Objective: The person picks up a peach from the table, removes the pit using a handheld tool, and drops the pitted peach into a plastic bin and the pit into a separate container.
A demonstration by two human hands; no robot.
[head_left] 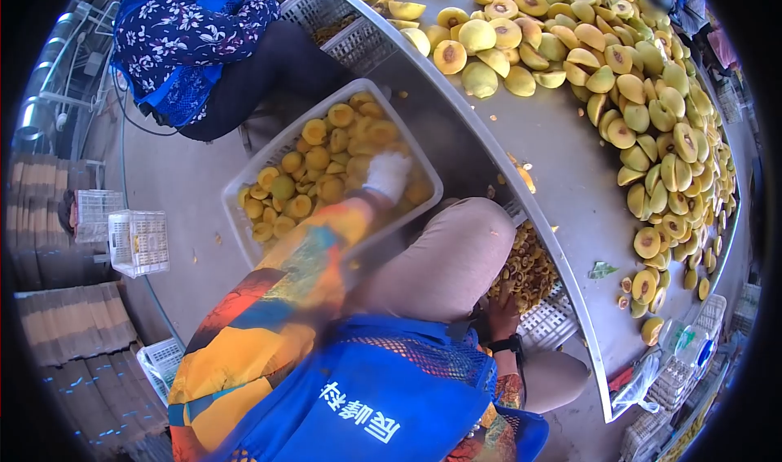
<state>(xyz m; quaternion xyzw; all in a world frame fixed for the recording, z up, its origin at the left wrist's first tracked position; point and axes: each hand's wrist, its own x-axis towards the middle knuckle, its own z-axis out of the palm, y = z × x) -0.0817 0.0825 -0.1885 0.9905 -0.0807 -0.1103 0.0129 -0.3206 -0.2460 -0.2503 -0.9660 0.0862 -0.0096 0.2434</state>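
My left hand (389,175), in a white glove, reaches into a pale plastic crate (230,205) on the floor. Yellow halved peaches (297,177) fill the crate. Blur smears the glove and the fruit around it, so its fingers cannot be made out. Lower right, beside my knee, my bare right hand (501,311) with a dark wristband is at the edge of a white basket (547,319). That basket holds many small brown peach pits (528,270). The right fingers, partly visible, look stretched out over the pits.
A metal-edged table (562,169) carries a big heap of halved peaches (652,120), with a green leaf (603,270) nearby. Another person (195,46) sits upper left beside more baskets (358,42). White crates (138,242) and stacked brown boards (73,323) stand at left.
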